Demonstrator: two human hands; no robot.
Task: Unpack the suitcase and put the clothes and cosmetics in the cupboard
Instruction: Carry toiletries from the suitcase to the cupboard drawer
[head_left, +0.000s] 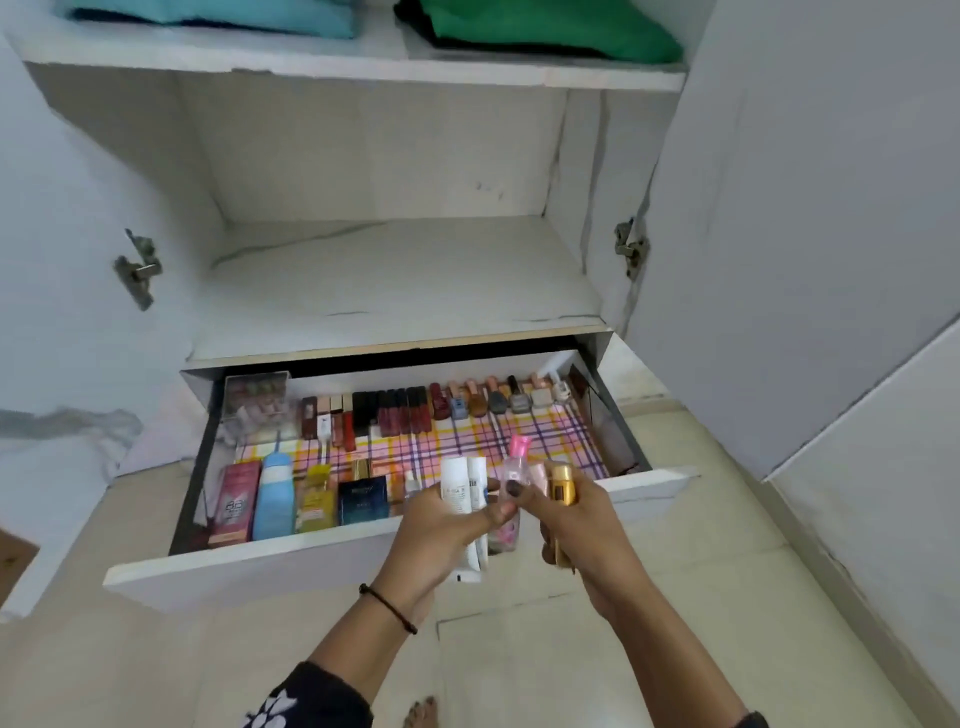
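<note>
The white cupboard's drawer (291, 564) is pulled out below a bare shelf (395, 275). Its checked liner (467, 441) carries a back row of lipsticks and nail polishes (431, 408), and boxes and bottles stand along the front left (275, 499). My left hand (441, 530) grips white tubes (462, 491) over the drawer's front right. Its thumb also touches a clear bottle with a pink cap (514, 467). My right hand (582, 525) holds a gold bottle (563, 483); which hand carries the pink-capped bottle I cannot tell.
Folded blue cloth (218, 15) and green cloth (550, 31) lie on the upper shelf. Both cupboard doors stand open, the right door (810, 218) close beside my right arm. A clear organiser box (254, 397) sits in the drawer's back left corner. Pale floor tiles (675, 597) lie below.
</note>
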